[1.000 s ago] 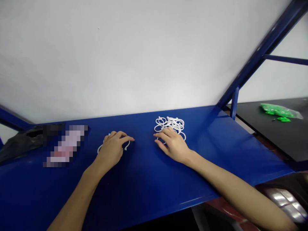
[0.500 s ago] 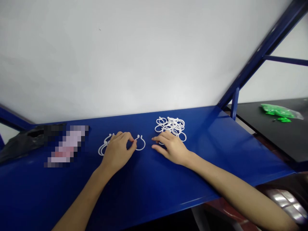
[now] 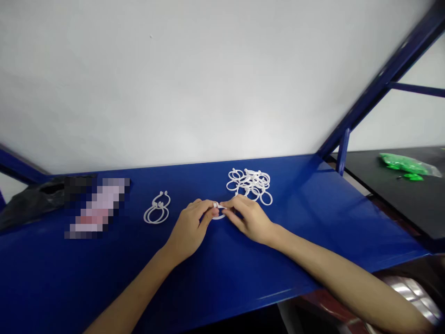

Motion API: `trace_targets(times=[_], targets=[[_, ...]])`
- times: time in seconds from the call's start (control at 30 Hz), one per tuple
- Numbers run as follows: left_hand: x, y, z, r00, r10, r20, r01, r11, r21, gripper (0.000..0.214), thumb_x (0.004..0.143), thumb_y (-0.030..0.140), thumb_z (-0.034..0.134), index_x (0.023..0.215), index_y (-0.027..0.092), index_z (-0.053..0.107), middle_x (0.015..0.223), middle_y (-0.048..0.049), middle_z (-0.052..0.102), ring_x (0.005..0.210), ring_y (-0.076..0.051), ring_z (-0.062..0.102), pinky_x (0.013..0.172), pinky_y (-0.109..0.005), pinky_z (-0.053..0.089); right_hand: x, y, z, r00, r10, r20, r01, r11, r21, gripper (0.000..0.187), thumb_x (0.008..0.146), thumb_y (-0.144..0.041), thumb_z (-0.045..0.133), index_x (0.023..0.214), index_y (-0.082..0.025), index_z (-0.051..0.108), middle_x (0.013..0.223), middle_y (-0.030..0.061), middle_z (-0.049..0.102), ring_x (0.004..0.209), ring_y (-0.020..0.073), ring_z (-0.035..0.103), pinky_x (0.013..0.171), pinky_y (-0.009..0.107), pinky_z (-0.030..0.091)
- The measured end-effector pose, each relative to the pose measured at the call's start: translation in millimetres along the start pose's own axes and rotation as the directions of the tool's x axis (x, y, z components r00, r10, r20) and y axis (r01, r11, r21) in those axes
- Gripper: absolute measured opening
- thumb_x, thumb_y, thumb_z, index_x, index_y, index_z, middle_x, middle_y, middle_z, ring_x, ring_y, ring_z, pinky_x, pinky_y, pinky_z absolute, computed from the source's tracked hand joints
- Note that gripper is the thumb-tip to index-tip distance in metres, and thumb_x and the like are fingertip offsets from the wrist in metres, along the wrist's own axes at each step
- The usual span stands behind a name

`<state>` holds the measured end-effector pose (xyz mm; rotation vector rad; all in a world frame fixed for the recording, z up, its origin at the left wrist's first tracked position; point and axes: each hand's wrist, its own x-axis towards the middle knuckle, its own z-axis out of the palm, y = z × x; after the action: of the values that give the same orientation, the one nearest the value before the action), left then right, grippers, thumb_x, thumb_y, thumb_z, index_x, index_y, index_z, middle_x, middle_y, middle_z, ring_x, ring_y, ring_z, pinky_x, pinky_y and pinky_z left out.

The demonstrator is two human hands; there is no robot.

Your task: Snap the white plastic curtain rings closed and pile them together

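Note:
Between my two hands is a white plastic ring [image 3: 219, 216], pinched near its clasp at the top. My left hand [image 3: 193, 226] is closed on the ring's left side with thumb and fingertips. On its other side, my right hand [image 3: 251, 219] also pinches it, fingers together. Several open white rings [image 3: 156, 214] lie overlapping to the left of my left hand. A larger heap of closed white rings [image 3: 255, 180] lies just beyond my right hand. Fingertips partly hide the clasp of the held ring.
The work takes place on a blue metal shelf [image 3: 194, 287] against a white wall [image 3: 208, 83]. At the left lie a black plastic bag [image 3: 26, 206] and a blurred-out item [image 3: 99, 206]. A bag of green pieces [image 3: 403, 163] rests on a black table [image 3: 392, 195] at right.
My left hand has moved right, bringing the open ring over to my right hand. The right hand, apart from the ring before, now grips it too. The rings at left are uncovered.

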<state>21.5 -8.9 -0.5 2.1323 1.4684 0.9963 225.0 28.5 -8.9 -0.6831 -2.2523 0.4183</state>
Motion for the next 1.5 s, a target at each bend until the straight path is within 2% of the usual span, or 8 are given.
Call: trace_targets(times=[0.2, 0.57, 0.8, 0.97, 1.1, 1.2, 1.33, 1.5], targets=[[0.1, 0.1, 0.6, 0.997, -0.052, 0.058, 0.057, 0.994, -0.092, 0.033, 0.100, 0.045, 0.043, 0.088, 0.023, 0.066, 0.080, 0.0008, 0.072, 0.072, -0.016, 0.065, 0.069, -0.028, 0.047, -2.9, -0.3, -1.0, 0.996, -0.084, 0.040, 0.089, 0.987, -0.132, 0.023, 0.106, -0.024, 0.041, 0.108, -0.016, 0.063, 0.087, 0.0070, 0.065, 0.077, 0.0174, 0.056, 0.073, 0.032, 0.051], [-5.4, -5.8, 7.3, 0.997, 0.035, 0.071, -0.041, 0.996, 0.084, 0.028, 0.098, 0.025, 0.045, 0.080, 0.024, 0.066, 0.079, 0.0025, 0.073, 0.074, -0.017, 0.064, 0.074, -0.032, 0.046, -7.2, -4.4, -0.9, 0.969, -0.202, 0.142, 0.241, 0.901, -0.360, 0.030, 0.106, -0.016, 0.036, 0.101, -0.013, 0.065, 0.078, 0.0060, 0.060, 0.069, 0.0180, 0.045, 0.061, 0.031, 0.041], [-0.7, -10.2, 5.0, 0.996, 0.057, 0.065, -0.066, 0.988, 0.141, 0.030, 0.100, 0.032, 0.045, 0.088, 0.024, 0.071, 0.082, -0.0009, 0.073, 0.080, -0.019, 0.064, 0.077, -0.034, 0.049, 1.1, -2.2, -2.7, 0.969, -0.225, 0.099, 0.246, 0.886, -0.394, 0.025, 0.105, -0.019, 0.043, 0.107, -0.012, 0.067, 0.080, 0.0062, 0.065, 0.071, 0.0174, 0.052, 0.064, 0.030, 0.044], [8.7, -27.9, -16.5, 0.998, -0.010, -0.065, 0.034, 0.925, 0.378, 0.037, 0.102, 0.037, 0.039, 0.107, 0.022, 0.072, 0.107, -0.0062, 0.076, 0.100, -0.026, 0.065, 0.093, -0.043, 0.047, 8.0, 13.0, -11.7, 0.996, -0.080, -0.027, 0.058, 0.885, -0.462, 0.023, 0.104, -0.022, 0.046, 0.109, -0.016, 0.068, 0.098, 0.0087, 0.068, 0.085, 0.0192, 0.060, 0.073, 0.031, 0.050], [12.4, -49.0, -40.0, 0.931, -0.234, -0.281, 0.366, 0.623, 0.691, 0.042, 0.095, 0.028, 0.039, 0.121, 0.012, 0.067, 0.118, -0.0177, 0.070, 0.109, -0.037, 0.060, 0.086, -0.050, 0.048, 8.5, 35.3, -30.1, 0.983, 0.095, -0.159, -0.167, 0.826, -0.538, 0.024, 0.102, -0.023, 0.047, 0.113, -0.017, 0.068, 0.100, 0.0098, 0.067, 0.087, 0.0221, 0.061, 0.073, 0.033, 0.051], [11.8, -60.6, -47.6, 0.876, -0.375, -0.302, 0.462, 0.476, 0.748, 0.044, 0.093, 0.032, 0.040, 0.119, 0.008, 0.066, 0.114, -0.0217, 0.068, 0.107, -0.040, 0.060, 0.083, -0.051, 0.047, 8.5, 51.0, -41.0, 0.956, 0.170, -0.240, -0.276, 0.803, -0.529, 0.021, 0.101, -0.024, 0.051, 0.113, -0.017, 0.067, 0.098, 0.0095, 0.068, 0.091, 0.0241, 0.061, 0.078, 0.035, 0.051], [12.0, -69.7, -47.0, 0.865, -0.436, -0.249, 0.461, 0.496, 0.735, 0.040, 0.094, 0.032, 0.039, 0.114, 0.012, 0.066, 0.113, -0.0192, 0.069, 0.107, -0.038, 0.061, 0.084, -0.050, 0.045, 9.2, 64.9, -44.2, 0.932, 0.239, -0.273, -0.351, 0.786, -0.509, 0.015, 0.098, -0.023, 0.054, 0.100, -0.019, 0.068, 0.094, 0.0082, 0.068, 0.090, 0.0256, 0.059, 0.079, 0.036, 0.050], [13.2, -74.9, -46.4, 0.870, -0.429, -0.243, 0.461, 0.534, 0.709, 0.039, 0.094, 0.031, 0.038, 0.114, 0.014, 0.067, 0.114, -0.0181, 0.070, 0.107, -0.038, 0.060, 0.082, -0.050, 0.044, 9.7, 68.7, -42.6, 0.929, 0.217, -0.299, -0.349, 0.780, -0.519, 0.016, 0.096, -0.021, 0.054, 0.101, -0.016, 0.069, 0.096, 0.0104, 0.067, 0.090, 0.0270, 0.056, 0.082, 0.040, 0.050]])
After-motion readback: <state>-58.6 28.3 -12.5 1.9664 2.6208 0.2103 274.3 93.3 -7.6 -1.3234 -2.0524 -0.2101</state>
